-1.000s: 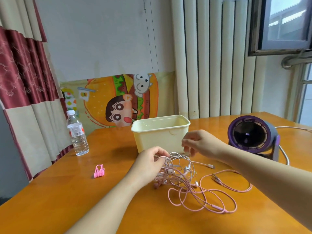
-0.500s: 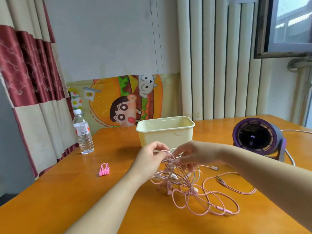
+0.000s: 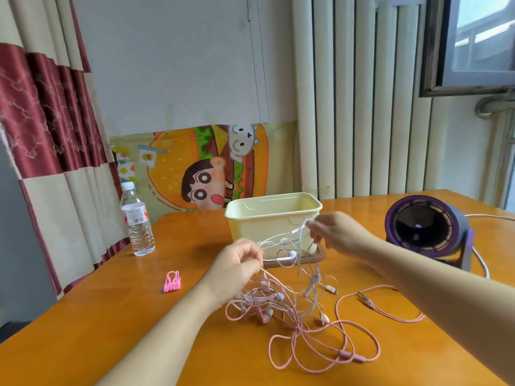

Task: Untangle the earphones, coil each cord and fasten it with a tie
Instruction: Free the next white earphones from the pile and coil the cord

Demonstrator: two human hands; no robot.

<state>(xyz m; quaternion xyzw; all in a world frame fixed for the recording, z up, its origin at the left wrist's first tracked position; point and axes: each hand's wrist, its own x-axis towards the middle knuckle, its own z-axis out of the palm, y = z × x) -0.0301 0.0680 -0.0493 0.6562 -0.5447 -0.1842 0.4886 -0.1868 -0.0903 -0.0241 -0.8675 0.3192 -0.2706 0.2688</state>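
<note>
The tangled bundle of thin white and pink earphone cords (image 3: 281, 296) now hangs partly lifted above the orange wooden table (image 3: 83, 316), while half a second ago it lay lower with both hands close together over it. The left hand (image 3: 237, 263) pinches some strands at the top of the knot and the right hand (image 3: 331, 229) pinches a white cord, drawn up and away in front of the cream plastic box (image 3: 273, 218). I judge the untangling is only beginning; the small pink ties (image 3: 172, 281) lie untouched well to the left
</note>
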